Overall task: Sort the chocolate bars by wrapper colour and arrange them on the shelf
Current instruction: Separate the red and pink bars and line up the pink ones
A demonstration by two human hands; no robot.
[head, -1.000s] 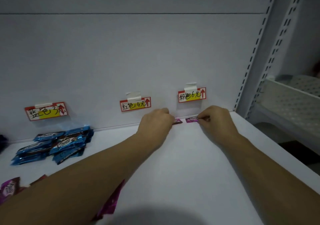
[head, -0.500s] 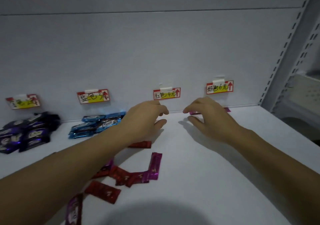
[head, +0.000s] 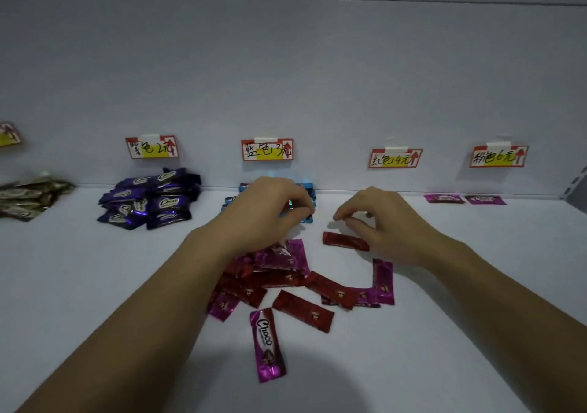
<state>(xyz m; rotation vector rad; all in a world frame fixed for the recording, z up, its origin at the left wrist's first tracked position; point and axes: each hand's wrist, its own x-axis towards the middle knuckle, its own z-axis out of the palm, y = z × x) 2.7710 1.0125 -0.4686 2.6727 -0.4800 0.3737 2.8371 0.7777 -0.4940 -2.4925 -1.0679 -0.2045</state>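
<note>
Both hands hang over the white shelf (head: 444,333), backs up. The left hand (head: 270,212) sits above the far edge of the mixed heap (head: 279,273) of red and pink bars, its fingers (head: 301,204) bent down in front of the blue bars (head: 306,190). The underside is hidden, so I cannot tell whether it has hold of anything. The right hand (head: 387,222) hovers just beyond a lone red bar (head: 345,241), which lies flat on the shelf a little apart from the heap. Its fingers (head: 355,222) are loosely curled, with thumb and forefinger near each other and nothing between them. The red bar lies just under and in front of those fingertips, and I cannot tell whether it is touched. A pink bar (head: 266,346) lies alone nearest me, face up. Along the back wall run price labels, and purple bars (head: 152,203) are stacked under the second label (head: 151,147). The blue ones lie under the blue label (head: 267,150). Two pink bars (head: 444,198) lie side by side under the pink label (head: 498,157) at far right. Pale gold bars (head: 25,196) lie at far left.
</note>
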